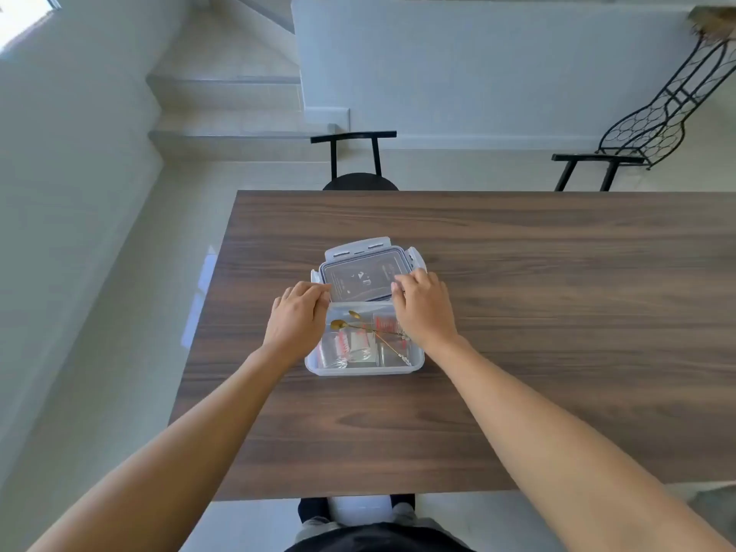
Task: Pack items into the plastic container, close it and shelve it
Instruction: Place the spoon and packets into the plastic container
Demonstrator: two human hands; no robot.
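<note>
Now the packing looks finished and the closing step is in hand. Taking the plastic container (364,366) as the landmark: it sits on the wooden table (517,272) straight ahead of the person, nearer the table's left edge than its right. Inside it lie clear glass cups with red markings (350,346) and two gold spoons (346,323), their bowls toward the container's far left corner. The lid (364,278) sits at the container's far edge, its near side over the far rim and the rest reaching out beyond it, its latches flipped outward.

The left hand (296,324) is at the container's far left corner, fingers curled and pinching the lid's near left edge. The right hand (424,310) is at the far right corner, fingers bent round the lid's near right edge. So both hands are grasping the lid, neither is free.

My reading is that the next move calls for drawing the lid toward the person until it covers the whole opening, squaring all four corners with the rim, then pressing down and snapping each latch. One spoon handle runs long toward the container's near right corner; if it rides above the rim it could stop the lid seating, so it may need nudging flat first. Shelving comes only after that, and no shelf is in view from here
</note>
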